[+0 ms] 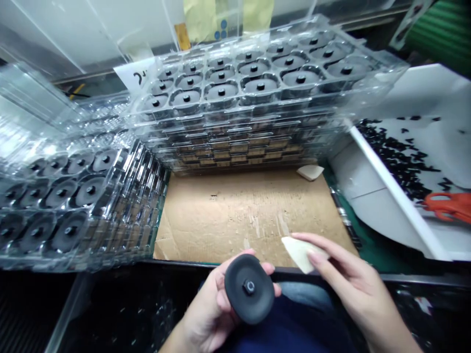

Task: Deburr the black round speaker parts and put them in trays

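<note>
My left hand (209,314) grips a dark, rounded-square rubber-like part (241,304) by its edges, its dished face and central stub turned up toward me. Between the thumb and fingers of my right hand (353,284) is a pale cream wedge that looks like a sponge (300,252). The wedge is a short way right of the dark part, not touching it. Both hands are at the near edge of a cardboard sheet (221,215). A second pale wedge (311,171) lies at the sheet's far right corner.
Stacked clear plastic trays (235,110) holding similar dark parts stand behind the cardboard. Another tray stack (99,206) is on the left. At right, a white bin (393,191) holds many small black pieces and orange-handled scissors (449,206). A pen-like tool (346,218) lies beside the cardboard.
</note>
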`<state>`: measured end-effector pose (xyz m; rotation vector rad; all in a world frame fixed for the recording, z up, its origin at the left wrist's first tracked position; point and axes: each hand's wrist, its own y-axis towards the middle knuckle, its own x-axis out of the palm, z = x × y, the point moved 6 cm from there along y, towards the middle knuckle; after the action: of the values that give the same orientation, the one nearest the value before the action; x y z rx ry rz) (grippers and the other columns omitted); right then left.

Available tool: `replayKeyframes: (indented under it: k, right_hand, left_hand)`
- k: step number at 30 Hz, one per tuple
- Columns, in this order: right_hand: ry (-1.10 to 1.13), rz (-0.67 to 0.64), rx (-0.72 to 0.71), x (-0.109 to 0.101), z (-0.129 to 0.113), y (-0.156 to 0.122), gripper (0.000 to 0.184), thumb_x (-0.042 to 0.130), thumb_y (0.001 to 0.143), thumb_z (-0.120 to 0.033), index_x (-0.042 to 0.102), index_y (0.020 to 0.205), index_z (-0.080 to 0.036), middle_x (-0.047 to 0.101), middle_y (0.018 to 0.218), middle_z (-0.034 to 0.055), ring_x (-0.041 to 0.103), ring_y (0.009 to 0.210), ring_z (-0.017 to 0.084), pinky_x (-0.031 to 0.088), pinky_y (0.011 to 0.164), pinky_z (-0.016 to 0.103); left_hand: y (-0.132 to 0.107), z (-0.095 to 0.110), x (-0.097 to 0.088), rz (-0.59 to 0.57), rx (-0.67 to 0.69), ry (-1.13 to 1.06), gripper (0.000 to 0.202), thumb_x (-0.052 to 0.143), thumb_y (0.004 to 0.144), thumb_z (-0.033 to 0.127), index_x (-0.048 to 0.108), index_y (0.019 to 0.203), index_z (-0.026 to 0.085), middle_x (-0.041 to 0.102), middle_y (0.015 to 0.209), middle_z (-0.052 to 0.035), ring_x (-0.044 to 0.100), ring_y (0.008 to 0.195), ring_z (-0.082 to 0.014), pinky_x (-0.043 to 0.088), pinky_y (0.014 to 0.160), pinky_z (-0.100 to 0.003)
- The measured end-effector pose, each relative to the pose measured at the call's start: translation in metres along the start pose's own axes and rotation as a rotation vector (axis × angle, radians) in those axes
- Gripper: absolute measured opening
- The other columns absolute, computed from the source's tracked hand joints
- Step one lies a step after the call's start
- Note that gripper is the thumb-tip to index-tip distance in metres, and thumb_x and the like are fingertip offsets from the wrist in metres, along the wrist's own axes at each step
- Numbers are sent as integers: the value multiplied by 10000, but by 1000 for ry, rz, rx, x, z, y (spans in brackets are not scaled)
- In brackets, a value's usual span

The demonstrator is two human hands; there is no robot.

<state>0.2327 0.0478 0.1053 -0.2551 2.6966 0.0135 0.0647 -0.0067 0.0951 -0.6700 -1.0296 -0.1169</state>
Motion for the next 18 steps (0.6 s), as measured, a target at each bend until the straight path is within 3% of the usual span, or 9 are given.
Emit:
replayKeyframes:
  k: [3, 5, 6, 8, 10, 12, 14, 16, 18]
  right_hand:
    - [-26, -14, -444, 2, -62, 5, 354, 471, 870, -106, 564, 1154, -297, 669, 960, 9, 596, 797, 138, 459, 674, 256]
    - [-63, -171, -695, 17, -90, 5, 356, 446, 844, -72, 591, 1128, -231, 651, 807, 23, 538, 662, 136, 403, 605, 277]
    - [-109, -271, -738, 26, -96, 7, 344, 442, 826, -63, 621, 1079, -214, 627, 736, 16, 508, 619, 132, 374, 586, 280]
    - [-245, -403, -668, 39, -96, 13, 346, 432, 787, -37, 663, 965, -223, 578, 650, -9, 466, 579, 123, 327, 579, 278]
    - [-353, -413, -602, 43, -94, 17, 365, 411, 779, -16, 666, 931, -229, 561, 634, -17, 443, 576, 124, 294, 591, 285]
    - [-305, -385, -710, 43, -103, 13, 331, 381, 831, -60, 654, 955, -198, 562, 644, -9, 426, 574, 126, 277, 593, 294]
    - [-182, -437, -810, 43, -111, 8, 310, 372, 855, -100, 636, 1000, -174, 577, 686, 2, 449, 606, 126, 286, 607, 291]
    - [-166, -513, -745, 44, -109, 10, 317, 404, 823, -73, 627, 1010, -196, 580, 717, -4, 470, 640, 120, 291, 618, 274]
    - [-287, -490, -621, 43, -103, 15, 332, 417, 803, -39, 634, 978, -220, 564, 699, -12, 453, 629, 122, 273, 611, 272]
  left_hand:
    - [2, -5, -1, 29, 45, 5, 634, 835, 494, 385, 657, 1077, 213, 729, 995, -61, 682, 886, -204, 486, 843, -264]
    - [2, -7, -6, 95, 73, 28, 593, 815, 509, 424, 678, 1042, 203, 732, 956, -54, 670, 885, -195, 472, 869, -269]
    - [1, -8, -8, 129, 73, 43, 554, 807, 523, 426, 691, 1016, 201, 733, 943, -50, 667, 874, -192, 470, 870, -274]
    - [-2, -8, -10, 177, 59, 63, 501, 807, 529, 417, 707, 971, 204, 734, 940, -44, 670, 834, -191, 482, 838, -283]
    - [-5, -7, -9, 181, 60, 63, 494, 819, 492, 425, 721, 922, 203, 741, 900, -38, 670, 804, -187, 491, 804, -269]
    - [-6, -6, -5, 165, 50, 57, 435, 807, 514, 433, 732, 873, 199, 740, 829, -27, 662, 806, -182, 487, 816, -267]
    - [-4, -5, 0, 156, 33, 60, 353, 801, 553, 393, 737, 844, 203, 732, 770, -11, 658, 778, -164, 485, 813, -259]
    - [-2, -3, 4, 134, 26, 71, 398, 828, 506, 373, 738, 850, 194, 739, 775, -18, 662, 736, -150, 496, 767, -239]
    - [1, -1, 6, 108, 27, 72, 509, 859, 411, 387, 738, 854, 168, 747, 788, -42, 667, 714, -151, 499, 721, -222]
